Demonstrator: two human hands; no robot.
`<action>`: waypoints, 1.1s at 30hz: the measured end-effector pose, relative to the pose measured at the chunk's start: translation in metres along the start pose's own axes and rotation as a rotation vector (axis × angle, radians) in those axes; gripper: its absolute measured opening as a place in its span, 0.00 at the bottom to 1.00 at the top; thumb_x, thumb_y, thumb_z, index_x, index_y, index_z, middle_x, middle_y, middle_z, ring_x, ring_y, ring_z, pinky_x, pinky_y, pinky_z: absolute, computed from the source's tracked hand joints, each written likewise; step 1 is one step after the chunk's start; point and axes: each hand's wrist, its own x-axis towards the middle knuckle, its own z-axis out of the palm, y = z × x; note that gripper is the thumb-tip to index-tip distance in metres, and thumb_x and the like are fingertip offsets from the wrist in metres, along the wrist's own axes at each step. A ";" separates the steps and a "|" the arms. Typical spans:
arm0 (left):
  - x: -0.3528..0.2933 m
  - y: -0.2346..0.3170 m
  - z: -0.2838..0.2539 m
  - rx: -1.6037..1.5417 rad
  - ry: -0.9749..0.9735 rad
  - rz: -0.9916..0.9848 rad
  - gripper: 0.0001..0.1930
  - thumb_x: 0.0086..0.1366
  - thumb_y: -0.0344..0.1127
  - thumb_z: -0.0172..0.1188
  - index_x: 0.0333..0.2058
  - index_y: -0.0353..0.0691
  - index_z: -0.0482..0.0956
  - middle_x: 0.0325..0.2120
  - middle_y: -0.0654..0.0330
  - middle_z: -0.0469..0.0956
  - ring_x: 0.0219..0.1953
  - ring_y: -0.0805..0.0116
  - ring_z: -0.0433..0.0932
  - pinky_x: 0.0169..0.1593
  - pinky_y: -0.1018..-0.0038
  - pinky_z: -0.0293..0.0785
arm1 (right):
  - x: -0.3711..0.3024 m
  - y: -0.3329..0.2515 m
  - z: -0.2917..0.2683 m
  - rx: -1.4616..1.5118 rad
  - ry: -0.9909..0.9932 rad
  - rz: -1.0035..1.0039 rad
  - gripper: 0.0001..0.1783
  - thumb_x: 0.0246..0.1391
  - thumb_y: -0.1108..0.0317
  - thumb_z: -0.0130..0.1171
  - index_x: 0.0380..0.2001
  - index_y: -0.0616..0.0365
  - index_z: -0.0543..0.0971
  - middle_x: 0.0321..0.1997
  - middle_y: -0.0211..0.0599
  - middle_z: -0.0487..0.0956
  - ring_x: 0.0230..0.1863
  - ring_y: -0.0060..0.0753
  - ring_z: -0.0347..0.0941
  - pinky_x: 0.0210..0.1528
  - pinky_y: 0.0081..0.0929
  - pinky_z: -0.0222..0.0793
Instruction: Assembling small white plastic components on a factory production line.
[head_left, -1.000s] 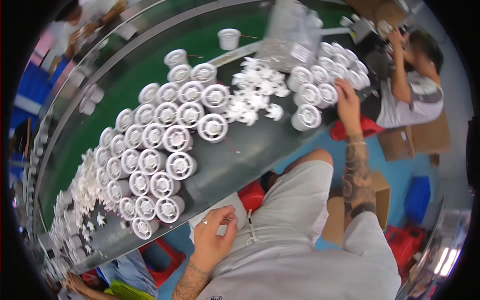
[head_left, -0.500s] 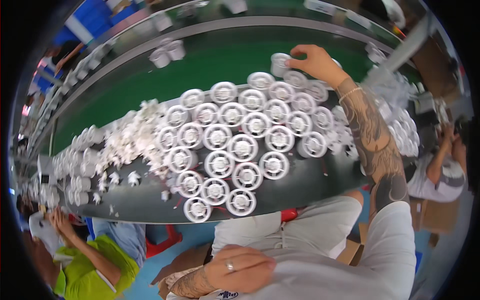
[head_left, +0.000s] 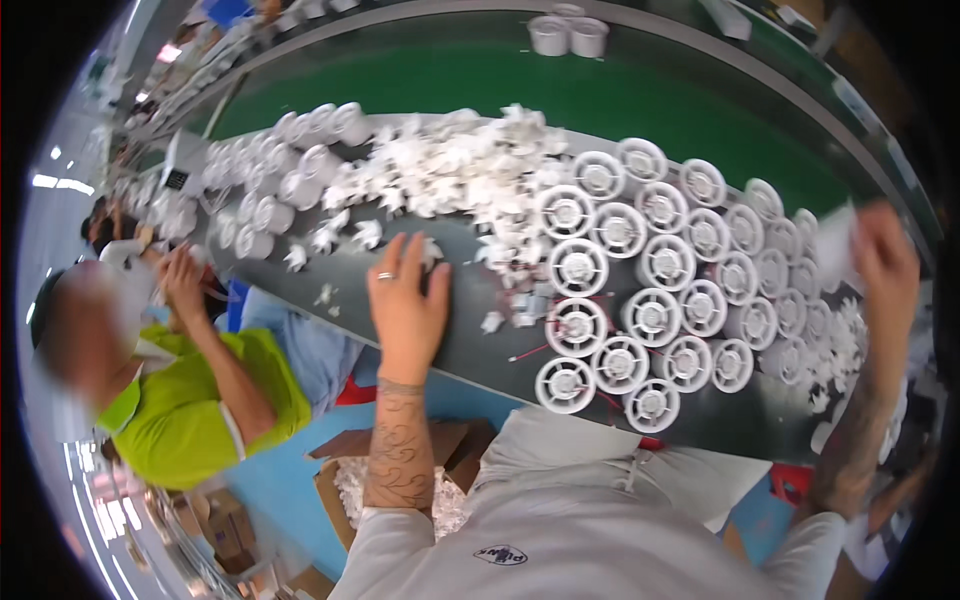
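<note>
My left hand (head_left: 410,300) is over the dark worktable with its fingers apart. By its fingertips lies a small white star-shaped plastic piece (head_left: 432,252); contact cannot be made out. Beyond that hand is a heap of similar white pieces (head_left: 460,165). At the far right my right hand (head_left: 885,245) has its fingers closed on a white cup-shaped housing (head_left: 832,248), smeared by motion. Between the hands stand many round white housings (head_left: 577,267) with spoked tops, packed close together. Thin red wires (head_left: 535,350) show among them.
A green conveyor belt (head_left: 660,95) runs along the far side, carrying a few white cups (head_left: 570,35). More white housings (head_left: 265,170) stand at the left. A person in a lime-green shirt (head_left: 200,420) sits there. An open cardboard box (head_left: 455,450) is below the table edge.
The view has swung to the left. My left hand has gone from my lap to the table. My right hand has left the belt's near edge and is now beside the housings.
</note>
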 end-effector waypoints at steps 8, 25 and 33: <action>0.007 -0.044 -0.002 -0.272 -0.139 -0.204 0.13 0.62 0.29 0.62 0.44 0.34 0.73 0.35 0.63 0.73 0.33 0.73 0.67 0.38 0.77 0.66 | -0.214 -0.008 0.035 -0.147 0.171 -0.105 0.21 0.28 0.77 0.76 0.29 0.61 0.77 0.30 0.37 0.77 0.38 0.50 0.78 0.48 0.45 0.77; -0.041 0.106 -0.045 -1.337 -0.108 -0.358 0.17 0.70 0.30 0.51 0.56 0.35 0.69 0.35 0.62 0.75 0.31 0.82 0.69 0.30 0.87 0.64 | -0.273 0.012 0.078 0.062 0.561 0.092 0.24 0.40 0.78 0.70 0.44 0.61 0.75 0.42 0.42 0.78 0.41 0.44 0.77 0.44 0.32 0.75; -0.103 0.253 -0.043 -1.411 -0.788 0.169 0.11 0.46 0.18 0.66 0.32 0.33 0.82 0.47 0.53 0.73 0.40 0.70 0.74 0.44 0.76 0.71 | -0.277 -0.037 0.035 1.542 0.653 0.456 0.29 0.55 0.74 0.58 0.57 0.54 0.59 0.51 0.42 0.73 0.52 0.36 0.73 0.55 0.37 0.72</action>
